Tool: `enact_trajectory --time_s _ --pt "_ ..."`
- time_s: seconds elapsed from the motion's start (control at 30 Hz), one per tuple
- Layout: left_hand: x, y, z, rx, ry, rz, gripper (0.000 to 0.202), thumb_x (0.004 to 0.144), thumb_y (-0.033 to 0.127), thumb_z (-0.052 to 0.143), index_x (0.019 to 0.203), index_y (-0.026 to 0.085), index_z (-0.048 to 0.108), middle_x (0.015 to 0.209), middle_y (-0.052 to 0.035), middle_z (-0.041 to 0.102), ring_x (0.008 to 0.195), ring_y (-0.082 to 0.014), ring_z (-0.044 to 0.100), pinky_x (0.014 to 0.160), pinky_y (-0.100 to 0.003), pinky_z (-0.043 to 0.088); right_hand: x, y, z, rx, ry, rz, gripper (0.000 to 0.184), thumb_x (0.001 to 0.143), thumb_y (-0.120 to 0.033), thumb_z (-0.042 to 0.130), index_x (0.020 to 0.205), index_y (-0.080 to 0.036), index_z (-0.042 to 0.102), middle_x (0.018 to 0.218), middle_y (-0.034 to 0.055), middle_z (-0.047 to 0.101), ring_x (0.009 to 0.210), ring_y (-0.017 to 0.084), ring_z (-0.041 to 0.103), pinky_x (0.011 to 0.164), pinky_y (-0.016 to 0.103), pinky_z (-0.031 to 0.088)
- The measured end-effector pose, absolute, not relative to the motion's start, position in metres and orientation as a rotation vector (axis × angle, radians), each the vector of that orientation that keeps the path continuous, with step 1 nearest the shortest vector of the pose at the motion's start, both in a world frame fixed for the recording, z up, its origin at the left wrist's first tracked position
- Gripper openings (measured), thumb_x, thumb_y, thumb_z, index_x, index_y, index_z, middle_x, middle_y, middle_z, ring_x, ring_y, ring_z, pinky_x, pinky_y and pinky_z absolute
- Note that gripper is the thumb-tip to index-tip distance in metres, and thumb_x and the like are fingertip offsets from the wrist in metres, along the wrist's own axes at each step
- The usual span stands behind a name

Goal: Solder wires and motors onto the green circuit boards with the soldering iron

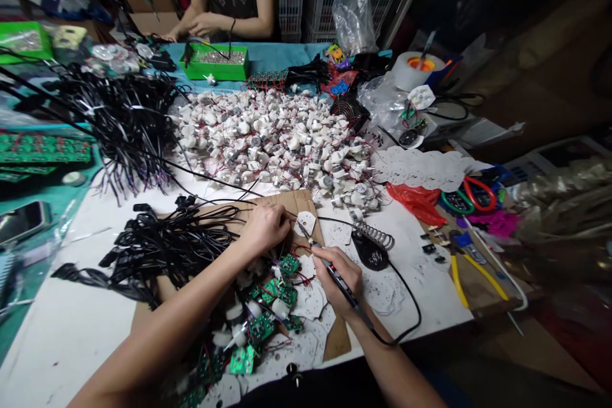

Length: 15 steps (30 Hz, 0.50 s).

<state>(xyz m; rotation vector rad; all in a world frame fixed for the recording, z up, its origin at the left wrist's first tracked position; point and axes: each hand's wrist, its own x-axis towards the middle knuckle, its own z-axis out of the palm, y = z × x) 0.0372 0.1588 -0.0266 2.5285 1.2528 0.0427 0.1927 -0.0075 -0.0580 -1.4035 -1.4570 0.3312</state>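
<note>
My right hand [338, 277] grips a soldering iron [340, 282] with a dark handle and a cord trailing from its rear end. Its tip reaches over a small white circuit board [305, 224]. Just left of that board, my left hand [265, 226] is closed in a pinch; what its fingertips hold is hidden, though thin dark wire runs close by. A sheet of brown cardboard [299, 201] lies under the hands. Below them are green circuit boards [262, 326] with wires and white parts, and more white boards [310, 296].
Black cables [176, 242] are bundled at left. A heap of white motor-like parts [272, 140] spreads ahead. To the right stand a coiled iron holder [373, 236] and yellow-handled pliers [478, 274]. Across the table sits a person [229, 0] behind a green tray [215, 70].
</note>
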Motion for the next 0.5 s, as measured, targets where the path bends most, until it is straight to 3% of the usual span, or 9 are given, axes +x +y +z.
enact_trajectory --time_s 0.3,0.5 --pt "0.031 0.16 -0.005 2.453 1.166 0.158 0.014 0.092 0.016 0.059 0.091 0.013 0.073 0.089 -0.0093 0.075 0.085 -0.0203 0.067 0.079 -0.03 0.048 0.197 -0.015 -0.05 -1.383 -1.293 0.301 0.021 0.097 -0.017 0.062 0.113 -0.024 0.075 0.089 0.0041 0.077 0.076 0.019 0.076 0.072 0.031 0.064" --pt "-0.053 0.151 0.045 2.21 1.402 0.602 0.027 0.093 0.044 0.061 0.098 0.019 0.071 0.094 -0.002 0.074 0.087 -0.0187 0.066 0.08 -0.029 0.051 0.219 -0.041 -0.021 -1.477 -1.029 0.433 0.018 0.095 -0.032 0.064 0.103 -0.027 0.08 0.083 0.0064 0.078 0.063 0.025 0.076 0.056 0.036 0.065"
